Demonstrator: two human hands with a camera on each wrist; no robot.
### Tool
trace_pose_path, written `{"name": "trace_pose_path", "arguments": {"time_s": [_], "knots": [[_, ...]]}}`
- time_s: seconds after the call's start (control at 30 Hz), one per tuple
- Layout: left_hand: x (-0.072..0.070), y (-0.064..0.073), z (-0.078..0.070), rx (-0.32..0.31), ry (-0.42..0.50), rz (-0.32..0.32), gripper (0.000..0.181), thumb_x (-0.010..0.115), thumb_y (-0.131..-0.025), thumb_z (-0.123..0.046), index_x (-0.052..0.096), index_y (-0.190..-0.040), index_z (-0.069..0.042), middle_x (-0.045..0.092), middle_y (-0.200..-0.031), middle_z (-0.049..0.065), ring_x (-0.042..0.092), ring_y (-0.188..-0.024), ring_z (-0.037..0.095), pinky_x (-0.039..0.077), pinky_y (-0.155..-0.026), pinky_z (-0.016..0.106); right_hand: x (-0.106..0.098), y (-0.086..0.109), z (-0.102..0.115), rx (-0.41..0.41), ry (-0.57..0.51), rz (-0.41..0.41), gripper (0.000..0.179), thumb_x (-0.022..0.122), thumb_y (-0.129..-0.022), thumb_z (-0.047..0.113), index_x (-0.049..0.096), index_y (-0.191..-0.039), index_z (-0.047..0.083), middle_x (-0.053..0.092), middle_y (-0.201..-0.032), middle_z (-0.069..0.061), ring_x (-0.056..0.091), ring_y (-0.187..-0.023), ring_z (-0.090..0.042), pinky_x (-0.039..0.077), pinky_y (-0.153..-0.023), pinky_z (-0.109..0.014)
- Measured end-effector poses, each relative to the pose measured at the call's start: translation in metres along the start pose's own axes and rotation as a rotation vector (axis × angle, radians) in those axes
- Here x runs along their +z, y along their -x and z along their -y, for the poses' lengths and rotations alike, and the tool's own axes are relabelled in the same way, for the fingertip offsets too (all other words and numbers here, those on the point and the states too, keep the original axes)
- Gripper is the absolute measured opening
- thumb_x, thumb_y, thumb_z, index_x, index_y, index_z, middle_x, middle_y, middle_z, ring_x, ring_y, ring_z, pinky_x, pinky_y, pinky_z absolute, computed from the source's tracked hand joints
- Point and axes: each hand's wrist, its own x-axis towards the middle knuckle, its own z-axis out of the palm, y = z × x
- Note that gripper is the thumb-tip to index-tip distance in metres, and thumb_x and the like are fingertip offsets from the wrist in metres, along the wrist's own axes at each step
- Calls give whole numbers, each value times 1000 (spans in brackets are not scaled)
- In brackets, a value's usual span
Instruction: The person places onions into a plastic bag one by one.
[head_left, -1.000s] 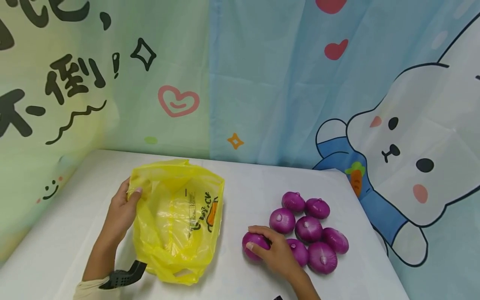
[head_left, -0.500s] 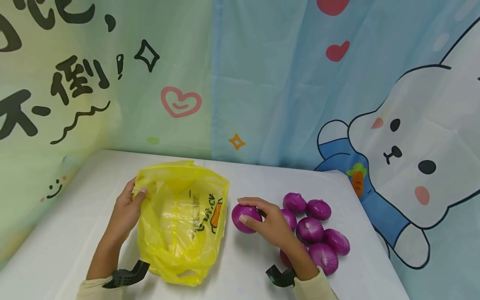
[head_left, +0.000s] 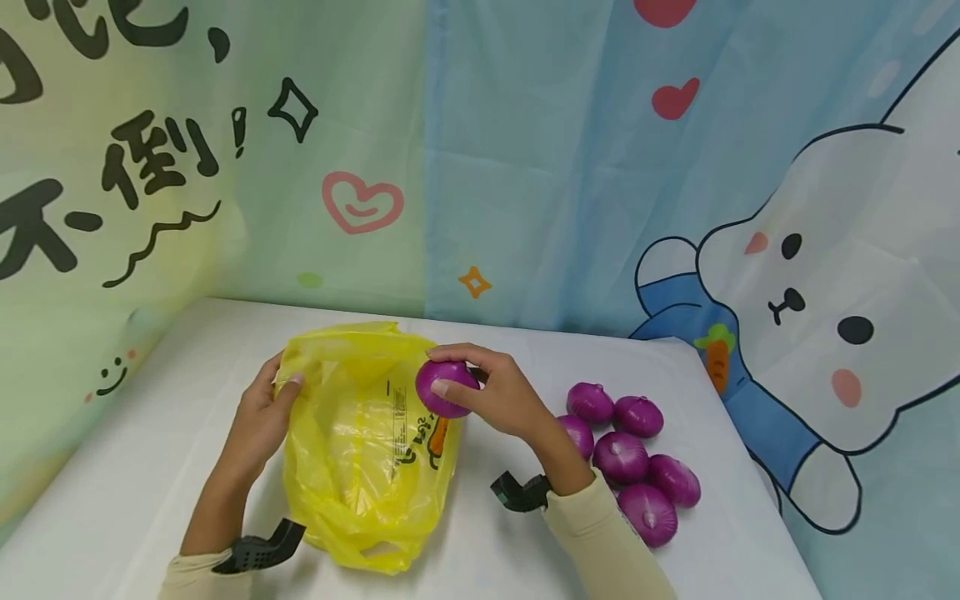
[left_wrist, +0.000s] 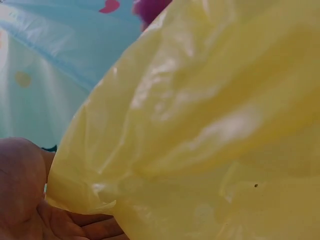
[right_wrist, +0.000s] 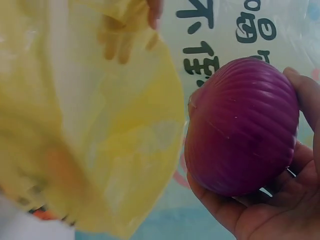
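Note:
My left hand pinches the left edge of a yellow plastic bag, thumb inside and fingers behind it. The bag gapes toward me, with dark print and a carrot picture on its right part. In the right wrist view, the fingers of my left hand show through the thin plastic. My right hand grips a purple onion between thumb and fingers. In the head view this onion overlaps the bag's upper right edge. Up close in the right wrist view, the onion is beside the bag.
Several more purple onions sit clustered on the white table, to the right, partly behind my right forearm. A printed cloth with a rabbit, hearts and writing hangs behind the table. Each wrist wears a black camera mount.
My right hand has lifted the onion off the table near the cluster and carried it up and left to the bag. My left hand keeps its hold on the bag's edge.

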Motion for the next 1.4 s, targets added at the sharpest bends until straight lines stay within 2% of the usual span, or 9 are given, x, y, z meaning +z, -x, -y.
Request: {"name": "trace_pose_path", "arguments": {"time_s": [0.17, 0.43, 0.67, 0.83, 1.03, 1.4], "knots": [[3, 1, -2, -6, -4, 7, 59, 41, -105, -40, 23, -155, -13, 57, -117, 23, 64, -86, 24, 53, -68, 28, 7, -23, 9, -16, -6, 30, 37, 69, -93, 21, 64, -128, 11, 59, -129, 1, 61, -104, -18, 55, -79, -33], [4, 2, -1, 8, -44, -16, 59, 43, -104, -40, 27, -153, -12, 59, -115, 23, 65, -85, 22, 54, -68, 28, 34, -53, 11, 16, -23, 155, 36, 69, -92, 25, 65, -126, 14, 59, -125, -1, 62, -98, -17, 56, -75, -31], [5, 2, -3, -5, -52, -19, 59, 43, -104, -39, 27, -153, -11, 60, -118, 26, 66, -88, 23, 54, -69, 26, 57, -70, -1, 12, -5, 305, 35, 68, -93, 24, 66, -125, 10, 62, -120, 2, 60, -101, -10, 55, -76, -27], [6, 2, -3, 6, -25, -4, 57, 43, -105, -37, 28, -153, -10, 61, -115, 26, 67, -86, 22, 54, -69, 28, 68, -75, -14, 65, 30, 367, 35, 68, -93, 24, 66, -125, 10, 64, -116, 3, 60, -97, -9, 54, -76, -25], [6, 0, -4, 12, -14, 6, 55, 43, -105, -35, 29, -152, -10, 61, -115, 26, 67, -84, 20, 54, -68, 28, 77, -78, -29, 111, 27, 362, 34, 69, -93, 24, 67, -123, 8, 65, -113, 3, 61, -94, -9, 54, -74, -25], [6, 0, -4, 20, -2, 12, 55, 43, -105, -35, 30, -152, -10, 60, -118, 26, 66, -88, 19, 54, -69, 27, 87, -78, -49, 157, 7, 295, 38, 68, -93, 32, 67, -123, 9, 66, -105, 7, 63, -89, -8, 54, -72, -25]]}}
